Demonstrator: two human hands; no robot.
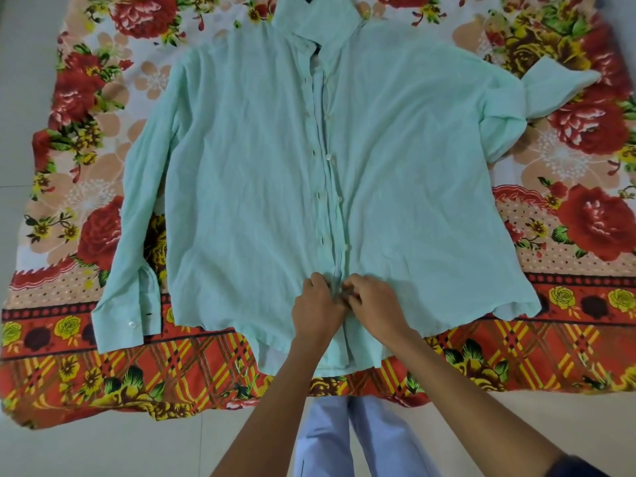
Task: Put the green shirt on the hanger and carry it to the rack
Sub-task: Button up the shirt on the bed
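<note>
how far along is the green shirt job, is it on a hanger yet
Early. Done: the pale green button-up shirt lies spread flat, front up, on the red floral blanket. In hand: the left hand and right hand pinch the front placket near the hem, working at a button there. Left: no hanger or rack is in view, so hanging and carrying both remain.

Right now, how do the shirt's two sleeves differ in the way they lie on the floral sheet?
The left sleeve lies straight down beside the shirt body, while the right sleeve is bent back on itself near the shoulder. The left sleeve's cuff sits down near the hem with a white button showing; the right sleeve's cuff points outward up near the collar end. Both are the same pale green and rest flat on the sheet.
</note>
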